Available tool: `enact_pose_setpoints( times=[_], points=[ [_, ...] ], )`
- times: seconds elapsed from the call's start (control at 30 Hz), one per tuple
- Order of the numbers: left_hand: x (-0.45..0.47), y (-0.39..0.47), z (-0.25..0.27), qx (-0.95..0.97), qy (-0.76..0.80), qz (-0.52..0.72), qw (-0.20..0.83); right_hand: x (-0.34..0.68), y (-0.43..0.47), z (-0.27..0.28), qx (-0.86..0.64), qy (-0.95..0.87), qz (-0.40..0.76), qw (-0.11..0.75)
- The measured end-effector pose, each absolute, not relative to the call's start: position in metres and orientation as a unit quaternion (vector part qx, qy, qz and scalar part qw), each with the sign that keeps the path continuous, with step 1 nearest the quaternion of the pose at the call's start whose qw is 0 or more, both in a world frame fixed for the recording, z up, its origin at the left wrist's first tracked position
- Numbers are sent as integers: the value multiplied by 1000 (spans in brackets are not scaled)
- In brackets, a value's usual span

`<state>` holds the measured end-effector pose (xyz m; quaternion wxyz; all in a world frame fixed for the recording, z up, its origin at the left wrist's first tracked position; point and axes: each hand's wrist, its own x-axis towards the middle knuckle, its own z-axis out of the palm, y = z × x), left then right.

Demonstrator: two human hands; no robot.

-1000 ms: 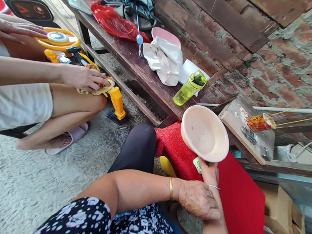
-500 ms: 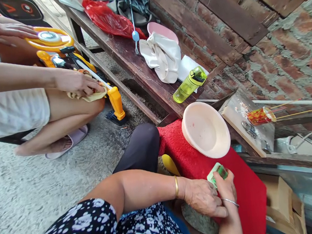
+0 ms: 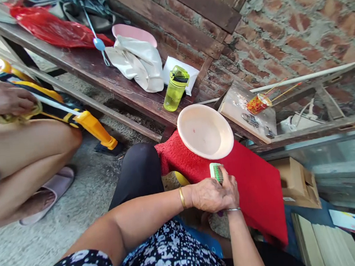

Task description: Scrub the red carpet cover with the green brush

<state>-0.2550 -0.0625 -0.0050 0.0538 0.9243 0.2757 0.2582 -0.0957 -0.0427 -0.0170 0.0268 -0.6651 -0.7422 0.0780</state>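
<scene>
In the right hand [image 3: 231,188], a brush [image 3: 216,173]

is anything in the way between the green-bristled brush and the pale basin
Nothing visible stands between them: just past the brush, held in the right hand, only a sliver of red covering shows before the rim of the basin. The left hand lies against the right, on the side away from the basin.

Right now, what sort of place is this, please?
Probably a simple household room or porch, though I cannot be sure: a rough red-brick wall, a long dark-brown wooden bench holding a translucent green bottle, and a grey concrete floor.
</scene>
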Motion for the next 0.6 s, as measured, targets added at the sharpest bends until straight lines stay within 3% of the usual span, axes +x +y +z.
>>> enact_pose_setpoints(
  times=[0.3, 0.6],
  points=[
    [-273, -37, -4, 873, 454, 114, 140, -3, -65, -27, -780, -625, -10, 10],
    [-281, -27, -8, 858, 483, 125, 125, -25, -72, -37, -751, -639, 25, 161]
  ],
)
